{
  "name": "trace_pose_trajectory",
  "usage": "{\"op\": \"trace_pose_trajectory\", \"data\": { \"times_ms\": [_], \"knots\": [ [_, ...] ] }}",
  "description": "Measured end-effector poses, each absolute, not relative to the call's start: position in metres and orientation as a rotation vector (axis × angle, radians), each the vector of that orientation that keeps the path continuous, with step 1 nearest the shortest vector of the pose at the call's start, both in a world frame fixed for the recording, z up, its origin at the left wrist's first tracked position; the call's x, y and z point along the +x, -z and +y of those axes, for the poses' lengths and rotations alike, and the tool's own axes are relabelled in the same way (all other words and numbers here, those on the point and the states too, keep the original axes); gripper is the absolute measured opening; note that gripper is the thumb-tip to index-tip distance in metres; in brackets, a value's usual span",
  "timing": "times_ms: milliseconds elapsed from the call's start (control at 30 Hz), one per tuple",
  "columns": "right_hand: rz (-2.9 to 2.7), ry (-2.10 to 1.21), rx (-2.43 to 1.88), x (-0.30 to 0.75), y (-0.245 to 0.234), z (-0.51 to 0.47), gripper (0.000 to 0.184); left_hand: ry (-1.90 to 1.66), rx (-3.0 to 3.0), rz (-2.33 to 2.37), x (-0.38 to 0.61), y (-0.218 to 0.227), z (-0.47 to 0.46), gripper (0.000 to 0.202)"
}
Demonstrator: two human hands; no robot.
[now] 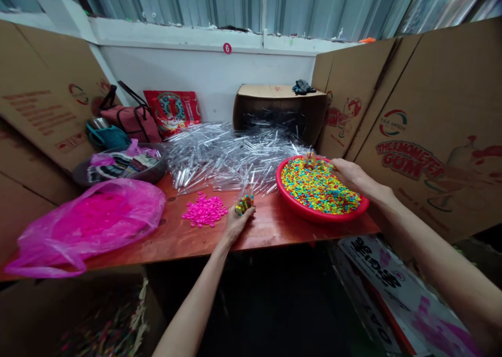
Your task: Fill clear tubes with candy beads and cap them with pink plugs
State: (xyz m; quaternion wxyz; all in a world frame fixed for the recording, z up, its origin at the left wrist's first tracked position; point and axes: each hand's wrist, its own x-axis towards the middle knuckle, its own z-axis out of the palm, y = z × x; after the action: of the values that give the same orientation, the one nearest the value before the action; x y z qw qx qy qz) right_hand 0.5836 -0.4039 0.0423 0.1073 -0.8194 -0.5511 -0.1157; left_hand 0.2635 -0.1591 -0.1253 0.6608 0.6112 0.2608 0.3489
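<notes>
My left hand [238,225] grips a clear plastic tube [245,203] at the front of the red tabletop [196,239]. Multicoloured round candies fill the tube's lower end. My right hand [349,175] reaches over the rim of a red plastic basin [314,216], its fingertips at a heap of multicoloured candies [319,187]. Another clear tube with candies [311,161] stands near those fingers at the basin's far edge. A small pile of pink candies [204,209] lies between my left hand and a large heap of empty clear tubes [227,158].
A crumpled pink plastic bag [82,226] lies at the table's left end. Behind it are a dark bowl of packets [125,170] and a maroon bag [129,123]. An open cardboard box [280,111] stands behind the tubes. Cardboard sheets [427,158] wall the right side.
</notes>
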Motion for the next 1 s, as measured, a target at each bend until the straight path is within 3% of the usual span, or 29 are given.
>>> {"op": "trace_pose_trajectory", "data": {
  "times_ms": [167, 367, 767, 1000],
  "knots": [
    [-1.825, 1.023, -2.782, 0.555, -0.046, -0.437, 0.028, -0.783, 1.396, 0.598, 0.263, 0.12, -0.162, 0.039],
    [-1.736, 1.259, -2.904, 0.535, -0.045, -0.477, 0.032, -0.805, 1.381, 0.6, 0.264, 0.119, -0.162, 0.039],
    [-1.634, 1.254, -3.009, 0.519, 0.0, -0.52, 0.042, -0.785, 1.372, 0.602, 0.262, 0.12, -0.162, 0.044],
    [-1.679, 1.09, -2.98, 0.526, 0.003, -0.514, 0.038, -0.777, 1.353, 0.614, 0.262, 0.119, -0.162, 0.046]
  ]
}}
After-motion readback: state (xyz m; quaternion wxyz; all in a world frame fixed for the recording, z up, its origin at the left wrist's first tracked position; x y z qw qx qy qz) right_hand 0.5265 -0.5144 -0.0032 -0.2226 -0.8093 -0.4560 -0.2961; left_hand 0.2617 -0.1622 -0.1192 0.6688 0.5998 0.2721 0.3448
